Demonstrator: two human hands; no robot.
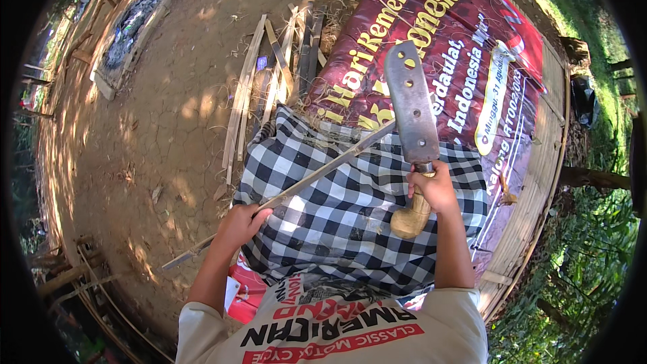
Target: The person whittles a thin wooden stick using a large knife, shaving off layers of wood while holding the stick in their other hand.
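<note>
one long, thin strip of wood (317, 174) lay on a slant over the black and white checked cloth (337, 232) that covered the person's lap. the left hand (244, 224) was wrapped around it, with the fingers curled in and the thumb on top. the low end stuck out past that hand, over the dirt ground (155, 155), and the high end went up to the side of a big knife (414, 118). i could not tell if that end touched the blade or went under it. the right hand (437, 187) was closed tight around the top of the knife's wooden handle (408, 219), and the fat, bent end poked out below. the wide blade had a few round holes in it and pointed away from the person. more strips (248, 87) lay in a loose pile on the ground ahead, next to a dark red sheet (465, 0) with big yellow letters. it looked like the step in hand was trimming or shaving the strip, with the blade close to its far end. the next move seemed to need a firm left hand, well away from the sharp side, and a slow, careful push of the knife along the wood.
</note>
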